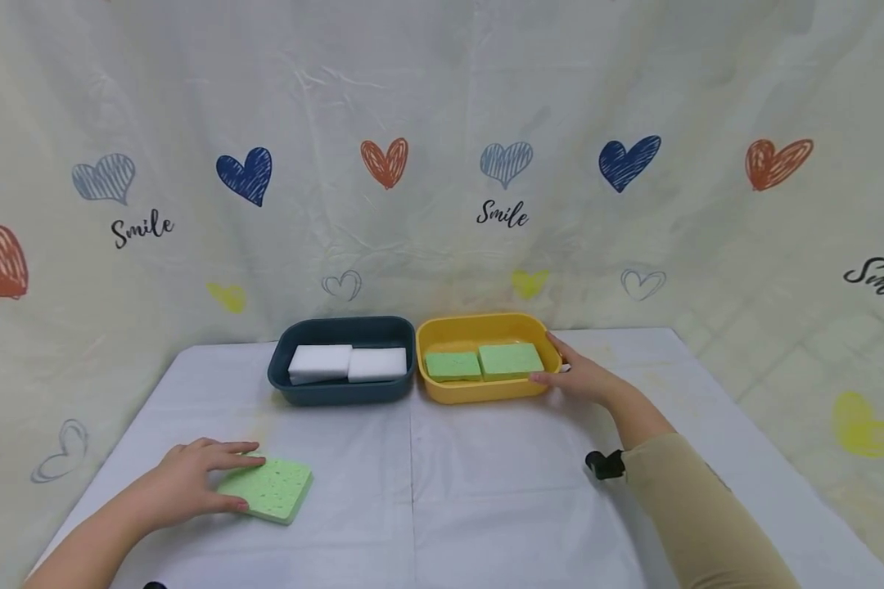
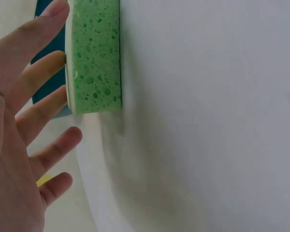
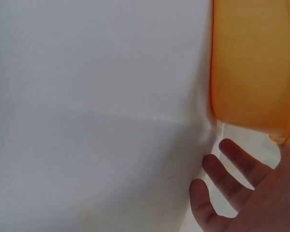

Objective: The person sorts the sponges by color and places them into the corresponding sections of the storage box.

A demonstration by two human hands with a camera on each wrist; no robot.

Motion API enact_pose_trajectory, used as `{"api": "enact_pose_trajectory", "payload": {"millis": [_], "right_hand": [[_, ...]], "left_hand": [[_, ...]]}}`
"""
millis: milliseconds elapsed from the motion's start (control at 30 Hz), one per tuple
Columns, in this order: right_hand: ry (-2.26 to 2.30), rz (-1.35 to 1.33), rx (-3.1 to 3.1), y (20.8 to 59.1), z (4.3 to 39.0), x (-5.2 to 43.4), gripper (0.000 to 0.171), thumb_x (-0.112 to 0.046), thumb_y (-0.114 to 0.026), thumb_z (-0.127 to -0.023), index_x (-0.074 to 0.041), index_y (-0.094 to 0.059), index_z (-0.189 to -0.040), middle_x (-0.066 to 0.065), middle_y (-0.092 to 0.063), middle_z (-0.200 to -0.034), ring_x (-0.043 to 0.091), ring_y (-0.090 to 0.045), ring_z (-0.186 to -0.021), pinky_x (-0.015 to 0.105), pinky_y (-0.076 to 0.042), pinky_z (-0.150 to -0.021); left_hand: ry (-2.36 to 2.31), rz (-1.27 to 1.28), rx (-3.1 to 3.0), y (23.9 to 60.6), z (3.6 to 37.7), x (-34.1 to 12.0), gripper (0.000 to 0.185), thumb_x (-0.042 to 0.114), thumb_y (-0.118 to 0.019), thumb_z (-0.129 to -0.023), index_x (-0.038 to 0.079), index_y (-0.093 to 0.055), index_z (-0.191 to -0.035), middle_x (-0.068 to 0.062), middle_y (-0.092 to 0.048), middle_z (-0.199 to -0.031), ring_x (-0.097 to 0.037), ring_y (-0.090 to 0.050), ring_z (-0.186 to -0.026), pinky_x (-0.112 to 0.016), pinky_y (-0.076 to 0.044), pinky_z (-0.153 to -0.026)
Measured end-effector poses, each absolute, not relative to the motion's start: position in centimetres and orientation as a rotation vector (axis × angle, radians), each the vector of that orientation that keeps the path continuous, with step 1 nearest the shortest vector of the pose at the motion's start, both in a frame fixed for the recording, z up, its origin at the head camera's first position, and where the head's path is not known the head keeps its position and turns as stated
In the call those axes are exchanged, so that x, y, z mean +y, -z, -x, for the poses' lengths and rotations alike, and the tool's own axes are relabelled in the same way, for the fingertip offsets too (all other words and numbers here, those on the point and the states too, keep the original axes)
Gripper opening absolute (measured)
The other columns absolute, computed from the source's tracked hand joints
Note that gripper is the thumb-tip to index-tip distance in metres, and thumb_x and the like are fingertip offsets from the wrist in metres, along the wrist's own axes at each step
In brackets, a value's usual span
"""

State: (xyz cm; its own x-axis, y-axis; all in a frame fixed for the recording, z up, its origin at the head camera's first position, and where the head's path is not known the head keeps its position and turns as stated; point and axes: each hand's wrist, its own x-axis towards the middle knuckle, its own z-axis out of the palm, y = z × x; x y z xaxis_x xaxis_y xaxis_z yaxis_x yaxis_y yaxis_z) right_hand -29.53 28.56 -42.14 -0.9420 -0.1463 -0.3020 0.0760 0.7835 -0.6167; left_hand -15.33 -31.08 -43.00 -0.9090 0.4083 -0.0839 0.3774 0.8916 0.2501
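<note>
A green porous sponge (image 1: 276, 491) lies on the white-covered table at the front left. My left hand (image 1: 191, 478) reaches over its left part, with the thumb by the near edge and fingertips on top. In the left wrist view, the fingers are spread above the sponge (image 2: 96, 58), two of them extending past its end. My right hand (image 1: 585, 376) touches the right end of a yellow bin (image 1: 486, 393), thumb at the front of the rim. Several fingers stand apart from the bin in the right wrist view. Two green sponges (image 1: 511, 361) lie inside it.
A dark teal bin (image 1: 342, 397) stands directly left of the yellow one and holds two white foam blocks (image 1: 377, 365). Behind both bins hangs a white cloth (image 1: 442, 245) printed with hearts. A black wrist mount (image 1: 606, 465) sits by the right sleeve.
</note>
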Motion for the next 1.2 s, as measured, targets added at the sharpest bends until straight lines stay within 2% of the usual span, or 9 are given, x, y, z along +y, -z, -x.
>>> {"api": "enact_pose_trajectory", "payload": {"millis": [200, 567, 800, 1033, 1200], "right_hand": [[0.94, 0.06, 2.64, 42.3, 29.8, 28.6, 0.11, -0.065, -0.066, -0.084, -0.027, 0.004, -0.161, 0.025, -0.022, -0.157, 0.047, -0.035, -0.133, 0.068, -0.028, -0.108], [0.96, 0.047, 2.616, 42.1, 29.6, 28.5, 0.11, -0.064, -0.067, -0.084, -0.029, 0.004, -0.161, 0.025, -0.022, -0.158, 0.046, -0.034, -0.134, 0.068, -0.026, -0.109], [0.942, 0.048, 2.626, 42.0, 29.6, 28.5, 0.109, -0.062, -0.066, -0.086, -0.028, 0.004, -0.161, 0.025, -0.022, -0.157, 0.047, -0.034, -0.133, 0.068, -0.027, -0.108], [0.931, 0.05, 2.631, 42.1, 29.7, 28.5, 0.109, -0.063, -0.066, -0.086, -0.029, 0.004, -0.161, 0.025, -0.022, -0.158, 0.047, -0.035, -0.133, 0.068, -0.027, -0.108], [0.946, 0.058, 2.629, 42.0, 29.6, 28.6, 0.108, -0.062, -0.067, -0.086, -0.028, 0.004, -0.161, 0.024, -0.022, -0.158, 0.046, -0.035, -0.133, 0.067, -0.027, -0.109]], "left_hand": [[-0.377, -0.609, 2.903, 43.0, 15.2, -31.3, 0.074, 0.075, -0.071, -0.066, 0.035, -0.068, -0.128, 0.004, -0.057, -0.142, -0.033, -0.053, -0.122, -0.051, -0.039, -0.087], [-0.384, -0.631, 2.879, 43.2, 15.4, -31.7, 0.069, 0.063, -0.08, -0.066, 0.036, -0.067, -0.129, 0.003, -0.059, -0.139, -0.031, -0.054, -0.118, -0.045, -0.038, -0.083], [-0.349, -0.688, 2.964, 43.0, 15.6, -31.3, 0.064, 0.07, -0.075, -0.069, 0.035, -0.071, -0.123, 0.005, -0.065, -0.125, -0.02, -0.054, -0.104, -0.038, -0.037, -0.079], [-0.364, -0.731, 3.039, 42.3, 15.8, -30.4, 0.062, 0.074, -0.069, -0.072, 0.037, -0.072, -0.122, 0.01, -0.064, -0.124, -0.016, -0.052, -0.104, -0.04, -0.038, -0.081], [-0.415, -0.801, 3.083, 41.8, 15.8, -29.6, 0.056, 0.07, -0.071, -0.075, 0.037, -0.072, -0.12, 0.012, -0.063, -0.123, -0.013, -0.051, -0.103, -0.041, -0.037, -0.085]]}}
